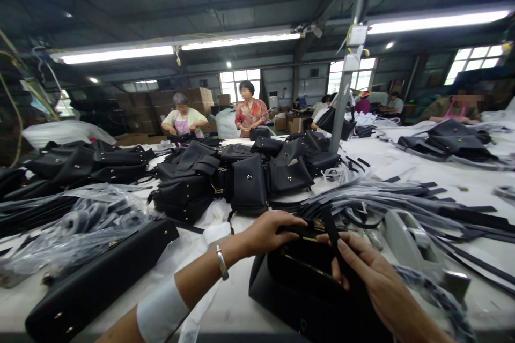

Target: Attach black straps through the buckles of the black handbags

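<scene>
A black handbag (263, 284) stands in front of me with its mouth open and a gold-coloured zip inside; its dark interior is hard to make out. My left hand (277, 233) is closed on the bag's far upper edge, beside a gold-coloured metal fitting (318, 224). Between the thumb and fingers of my right hand (362, 268) is a black strap (330, 228), which rises past that fitting. The strap's lower end merges with the dark bag, so I cannot tell where it ends.
Black bags (249, 185) are heaped across the white table (225, 289). Another bag (108, 273) lies at the left, near plastic-wrapped straps (96, 214). Right of my hands are a grey tape dispenser (410, 241) and loose straps (386, 198). A metal post (341, 102) rises ahead; co-workers (249, 112) stand beyond.
</scene>
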Motion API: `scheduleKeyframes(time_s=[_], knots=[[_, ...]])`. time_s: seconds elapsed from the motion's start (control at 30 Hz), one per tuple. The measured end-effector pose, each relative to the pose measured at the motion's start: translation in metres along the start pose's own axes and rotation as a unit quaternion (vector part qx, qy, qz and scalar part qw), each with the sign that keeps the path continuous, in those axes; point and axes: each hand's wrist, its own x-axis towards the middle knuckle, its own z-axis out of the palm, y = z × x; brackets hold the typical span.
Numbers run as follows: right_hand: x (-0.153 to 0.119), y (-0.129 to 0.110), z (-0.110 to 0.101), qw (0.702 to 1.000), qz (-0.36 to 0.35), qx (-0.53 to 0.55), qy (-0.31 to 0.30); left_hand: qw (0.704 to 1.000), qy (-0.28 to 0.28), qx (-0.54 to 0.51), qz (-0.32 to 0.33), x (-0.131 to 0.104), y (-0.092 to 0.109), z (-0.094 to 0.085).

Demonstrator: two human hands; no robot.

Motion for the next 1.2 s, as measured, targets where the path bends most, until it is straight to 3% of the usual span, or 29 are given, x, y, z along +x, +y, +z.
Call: scheduleKeyframes(time_s=[0.33,0.47,0.63,0.77,0.87,1.07,1.2], knots=[[0.001,0.006,0.006,0.999,-0.005,0.042,0.020,0.988,0.121,-0.089,-0.035,-0.020,0.012,0.011],[0.004,0.006,0.007,1.000,0.001,-0.015,-0.023,0.978,0.182,-0.096,-0.029,-0.025,0.008,0.019],[0.012,-0.010,0.012,0.991,-0.051,-0.108,-0.052,0.980,0.169,-0.075,-0.068,-0.026,0.015,0.035],[0.016,-0.023,0.016,0.981,-0.097,-0.165,-0.037,0.990,0.128,-0.028,-0.056,-0.025,0.027,0.030],[0.016,-0.024,0.019,0.983,-0.088,-0.153,-0.054,0.984,0.154,-0.052,-0.076,-0.025,0.032,0.027],[0.015,-0.014,0.018,0.996,-0.018,-0.069,-0.062,0.914,0.317,-0.209,-0.144,-0.024,0.032,0.035],[0.016,-0.002,0.016,0.992,0.052,-0.043,-0.103,0.845,0.365,-0.366,-0.139,-0.023,0.027,0.036]])
